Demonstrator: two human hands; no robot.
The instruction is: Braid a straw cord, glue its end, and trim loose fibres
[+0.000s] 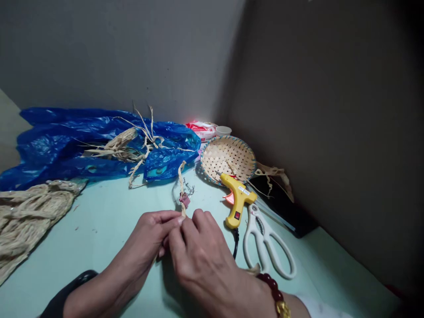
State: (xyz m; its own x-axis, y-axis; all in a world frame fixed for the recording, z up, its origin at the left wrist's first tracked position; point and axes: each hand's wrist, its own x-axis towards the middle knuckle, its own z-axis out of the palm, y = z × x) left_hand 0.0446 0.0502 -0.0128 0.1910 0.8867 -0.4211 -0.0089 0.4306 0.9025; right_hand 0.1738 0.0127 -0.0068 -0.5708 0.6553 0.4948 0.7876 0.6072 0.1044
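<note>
A pale twisted strip of dried plant fibre (pixel 181 176) runs up from between my fingers across the green tabletop. Partway along it sits a small pinkish clip (pixel 184 200), with thin dark wire-like bits beside it. My left hand (pixel 155 229) pinches the strip's near end between thumb and forefinger. Against it, my right hand (pixel 202 247) closes its fingers on the same end, and the two hands touch. The strip's lower part is hidden behind my fingers. A beaded bracelet (pixel 273 289) circles my right wrist.
A yellow glue gun (pixel 239 196) and white-handled scissors (pixel 265 243) lie to the right. Behind them rests a woven bamboo basket (pixel 228 154). Blue plastic sheeting (pixel 66 137) with loose fibre strands (pixel 121 143) spreads along the wall. Braided fibre (pixel 29 216) lies at far left.
</note>
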